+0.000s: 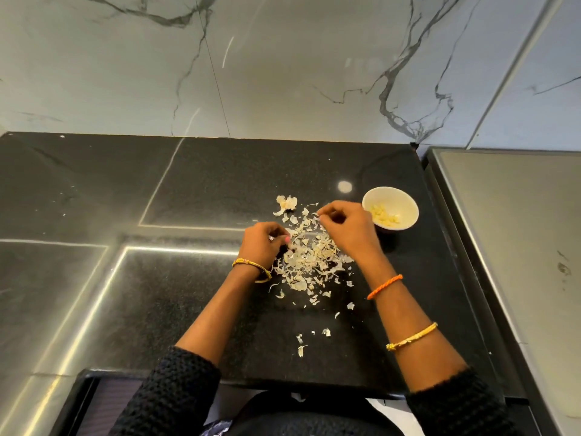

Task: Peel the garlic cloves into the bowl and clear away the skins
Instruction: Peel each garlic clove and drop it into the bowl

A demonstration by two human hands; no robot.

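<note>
A heap of pale garlic skins [309, 256] lies spread on the black counter [220, 309]. My left hand [262, 243] sits at the heap's left edge with its fingers curled; what they hold is hidden. My right hand [349, 228] hovers over the heap's upper right, fingertips pinched on a small scrap of skin. A small white bowl [405, 206] with several peeled cloves [385, 217] stands just right of that hand. A larger clump of skin [286, 204] lies at the heap's far left end.
Loose skin flakes [301, 349] trail toward the counter's near edge. A marble wall [283, 73] backs the counter. A grey raised surface [518, 231] borders the counter on the right, close to the bowl.
</note>
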